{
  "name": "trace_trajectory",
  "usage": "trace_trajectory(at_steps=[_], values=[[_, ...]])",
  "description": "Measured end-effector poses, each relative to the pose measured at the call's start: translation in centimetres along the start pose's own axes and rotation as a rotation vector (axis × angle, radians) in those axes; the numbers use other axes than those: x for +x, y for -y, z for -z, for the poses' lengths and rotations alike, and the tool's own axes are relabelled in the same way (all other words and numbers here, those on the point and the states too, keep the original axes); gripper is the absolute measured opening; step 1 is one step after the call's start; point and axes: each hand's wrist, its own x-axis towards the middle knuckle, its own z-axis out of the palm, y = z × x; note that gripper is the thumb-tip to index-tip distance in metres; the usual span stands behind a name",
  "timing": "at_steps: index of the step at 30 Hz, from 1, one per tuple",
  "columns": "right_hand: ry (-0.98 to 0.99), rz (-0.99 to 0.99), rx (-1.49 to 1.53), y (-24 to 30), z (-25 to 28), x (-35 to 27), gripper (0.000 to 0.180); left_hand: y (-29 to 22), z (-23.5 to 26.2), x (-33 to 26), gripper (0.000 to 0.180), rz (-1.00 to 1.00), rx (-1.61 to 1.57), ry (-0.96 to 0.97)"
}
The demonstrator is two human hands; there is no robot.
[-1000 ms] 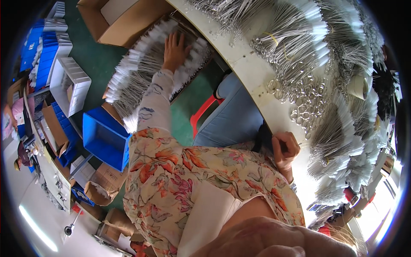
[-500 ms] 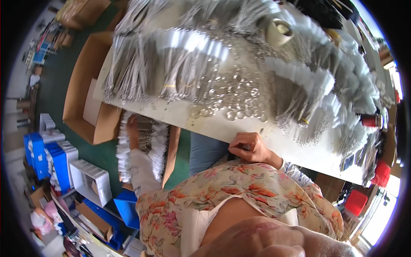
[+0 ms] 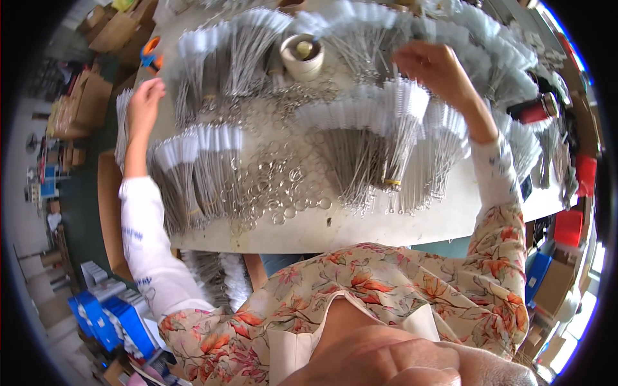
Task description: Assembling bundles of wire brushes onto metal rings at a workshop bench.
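1. One bare left hand (image 3: 145,106), half-curled, is near an orange-and-blue tool (image 3: 152,58); I can't tell its hold.
2. The bare right hand (image 3: 428,67), blurred, loosely bent, hold also unclear, is beside white-bristled, silver-wire brushes (image 3: 409,103).
3. Those lie on the off-white table (image 3: 283,241) around shiny metal rings (image 3: 283,202).

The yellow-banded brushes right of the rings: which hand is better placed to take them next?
Likely the right hand: it is close to the white ends of the brushes, though contact is unclear. The left hand is farther, across the rings.

Thin metal-stemmed brushes (image 3: 400,138) with white bristle heads (image 3: 410,98) lie bunched in fanned rows across the pale table (image 3: 290,235).
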Motion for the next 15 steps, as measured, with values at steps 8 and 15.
trace_trajectory(at_steps=[8,15], values=[[0.091,-0.335,-0.310,-14.3,1.4,8.2,0.019,6.1,-9.8,7.1,0.026,0.178,0.569,0.042],[-0.003,-0.482,-0.090,-18.7,-4.4,12.0,0.024,8.9,-9.5,6.6,0.017,0.297,0.068,-0.033]])
